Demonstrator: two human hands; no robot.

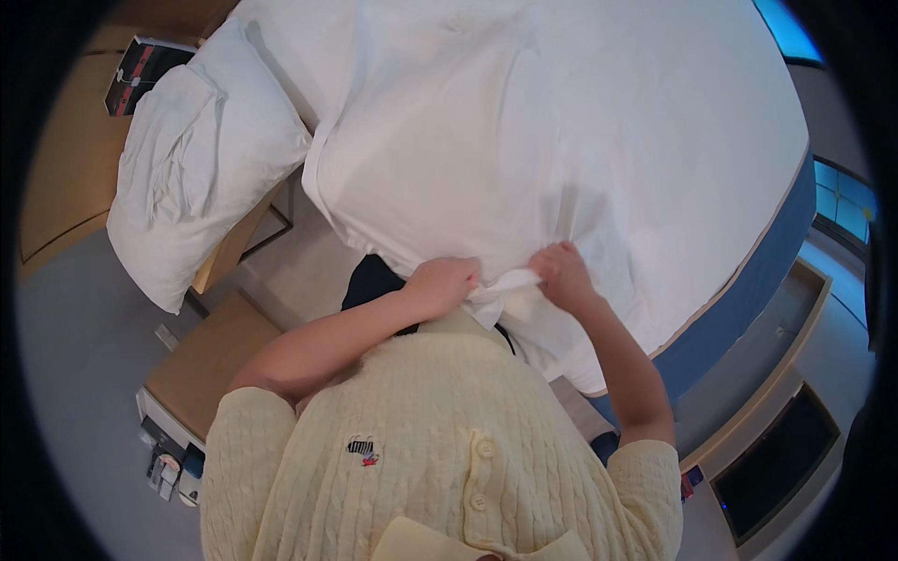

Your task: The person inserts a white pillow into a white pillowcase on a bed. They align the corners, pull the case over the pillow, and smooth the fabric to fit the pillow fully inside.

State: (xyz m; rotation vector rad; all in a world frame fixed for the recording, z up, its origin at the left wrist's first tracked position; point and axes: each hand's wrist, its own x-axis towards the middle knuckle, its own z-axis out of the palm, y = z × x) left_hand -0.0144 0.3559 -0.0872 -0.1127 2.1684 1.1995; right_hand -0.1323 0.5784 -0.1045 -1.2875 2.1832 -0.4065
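Observation:
White bedding (pixel 435 161), seemingly a sheet or duvet cover, spreads over the bed in front of me. My left hand (pixel 443 284) grips its near edge close to my waist. A short way to the right, my right hand (pixel 561 277) is closed on the same edge, with the knuckles up. Between the two fists a narrow strip of the cloth (pixel 508 282) is drawn out. Loose folds hang below my right hand against the bed's side. My fingertips are hidden in the fabric.
At left, a white pillow with crumpled white cloth (pixel 179 151) on it rests over a wooden stand (pixel 235 245). A wooden-topped cabinet (pixel 210 350) stands nearer me. The blue bed base (pixel 744 280) curves along the right. Beyond it is a dark screen (pixel 775 463).

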